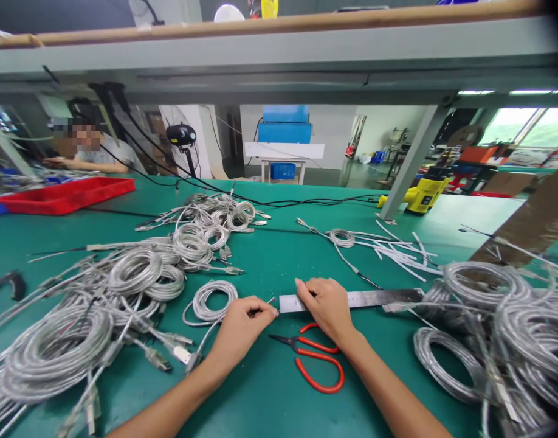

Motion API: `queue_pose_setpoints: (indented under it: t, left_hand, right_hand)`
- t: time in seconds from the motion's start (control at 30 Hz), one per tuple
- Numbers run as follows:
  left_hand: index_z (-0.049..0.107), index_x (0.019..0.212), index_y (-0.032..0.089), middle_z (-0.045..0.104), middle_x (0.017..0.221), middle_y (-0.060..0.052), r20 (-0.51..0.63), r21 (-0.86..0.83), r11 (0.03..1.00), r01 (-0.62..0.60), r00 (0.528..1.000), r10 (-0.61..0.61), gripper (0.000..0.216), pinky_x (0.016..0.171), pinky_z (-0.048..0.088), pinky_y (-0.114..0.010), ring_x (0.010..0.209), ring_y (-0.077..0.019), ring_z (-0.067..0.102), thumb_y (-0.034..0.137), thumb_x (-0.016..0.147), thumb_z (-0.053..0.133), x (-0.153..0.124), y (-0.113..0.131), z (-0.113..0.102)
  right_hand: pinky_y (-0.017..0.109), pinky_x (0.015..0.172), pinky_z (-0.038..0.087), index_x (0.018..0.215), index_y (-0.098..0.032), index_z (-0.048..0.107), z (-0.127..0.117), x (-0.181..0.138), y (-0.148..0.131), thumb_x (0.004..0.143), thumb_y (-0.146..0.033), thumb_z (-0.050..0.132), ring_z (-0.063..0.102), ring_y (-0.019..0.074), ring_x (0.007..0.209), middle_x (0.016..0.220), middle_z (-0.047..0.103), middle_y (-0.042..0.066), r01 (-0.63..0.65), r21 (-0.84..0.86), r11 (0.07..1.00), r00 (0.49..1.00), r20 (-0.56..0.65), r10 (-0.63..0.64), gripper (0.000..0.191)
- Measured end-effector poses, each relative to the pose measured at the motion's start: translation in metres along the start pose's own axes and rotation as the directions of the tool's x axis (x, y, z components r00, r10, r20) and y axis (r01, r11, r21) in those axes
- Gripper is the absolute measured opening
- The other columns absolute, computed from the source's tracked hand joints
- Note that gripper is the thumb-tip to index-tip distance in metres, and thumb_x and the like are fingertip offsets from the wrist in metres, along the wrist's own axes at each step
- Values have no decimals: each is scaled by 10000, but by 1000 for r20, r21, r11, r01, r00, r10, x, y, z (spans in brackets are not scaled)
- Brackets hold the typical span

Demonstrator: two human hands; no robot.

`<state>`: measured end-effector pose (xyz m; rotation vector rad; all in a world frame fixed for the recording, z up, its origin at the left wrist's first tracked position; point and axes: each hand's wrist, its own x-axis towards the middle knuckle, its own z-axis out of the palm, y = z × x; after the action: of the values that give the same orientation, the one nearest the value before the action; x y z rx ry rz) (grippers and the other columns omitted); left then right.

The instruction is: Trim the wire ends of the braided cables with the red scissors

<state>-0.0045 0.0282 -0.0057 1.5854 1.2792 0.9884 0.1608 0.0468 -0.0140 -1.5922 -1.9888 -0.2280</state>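
My left hand (245,321) is closed in a pinch on the thin wire end (272,300) of a cable, beside the left end of a steel ruler (379,297). A coiled clear-jacketed cable (199,303) lies next to this hand, and a length of it runs under the palm. My right hand (328,307) grips the ruler near that same end, thumb on top and the other fingers curled; their tips are partly hidden. Between my forearms lie red-handled scissors (327,388), blades pointing left and slightly apart, touched by neither hand.
Heaps of coiled USB cables lie at left (55,353) and right (525,304). Behind the ruler are white tube pieces (397,249) and another coiled cable (341,238). A red tray (69,196) sits far left, near a seated person (106,149). A shelf beam (279,52) crosses overhead.
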Motion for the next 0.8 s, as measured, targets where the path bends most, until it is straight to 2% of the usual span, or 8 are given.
queue_pose_setpoints:
  t: [0.23, 0.8]
  left_hand:
    - [629, 509, 156, 592, 540, -13, -10, -13, 1000, -15, 1000, 15, 146, 475, 321, -211, 548, -139, 488, 183, 610, 528, 0, -1, 0]
    - [635, 533, 163, 617, 585, -11, 70, -46, 999, -5, 998, 9, 150, 539, 355, -215, 584, -140, 512, 164, 626, 516, 1, 1, -3]
  right_hand:
    - [226, 532, 208, 427, -161, 466, 1, -1, 2, 836, -316, 327, 441, 83, 484, 458, 506, -19, 9, 2, 1000, 1000, 12, -9, 459]
    - [224, 507, 194, 418, -156, 427, 3, -2, 5, 831, -337, 327, 394, 71, 437, 429, 474, -30, 44, 60, 997, 999, -9, -44, 462]
